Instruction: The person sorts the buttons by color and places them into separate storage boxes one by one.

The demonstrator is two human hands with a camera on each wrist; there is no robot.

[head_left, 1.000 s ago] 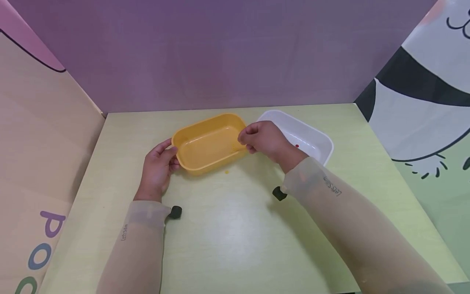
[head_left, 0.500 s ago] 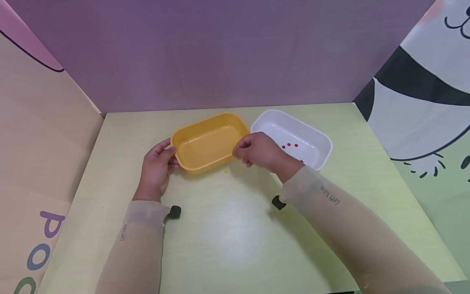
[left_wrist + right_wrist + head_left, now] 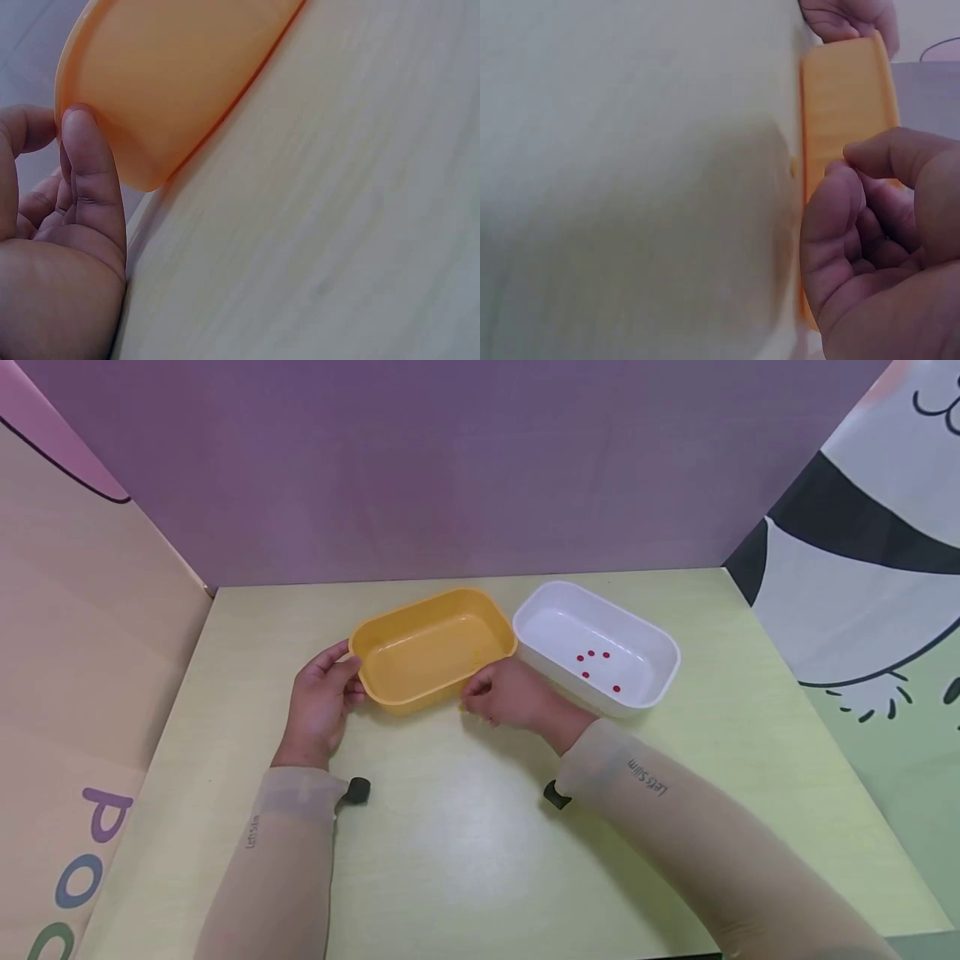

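Note:
My left hand (image 3: 318, 710) pinches the left end of a yellow plastic tray (image 3: 405, 693), thumb on one side of the rim and fingers on the other, as the left wrist view also shows. Several tiny yellow pieces (image 3: 477, 657) lie inside, near its right end. My right hand (image 3: 510, 693) is low beside the tray's front right side, fingers curled and thumb tip against the index fingertip; nothing shows between them. Just off those fingertips, a small yellow piece (image 3: 793, 166) lies on the table, close to the tray's base.
A white tray (image 3: 652, 647) stands behind my right hand, its left end right by the yellow tray. Several small round red pieces (image 3: 586, 675) lie in it. A purple wall (image 3: 465, 477) rises along the table's (image 3: 450, 827) back edge, with printed side walls left and right.
My right hand has moved from over the yellow tray's right end down and toward me, to the table in front of it. More red pieces now show in the white tray. My left hand stays put.

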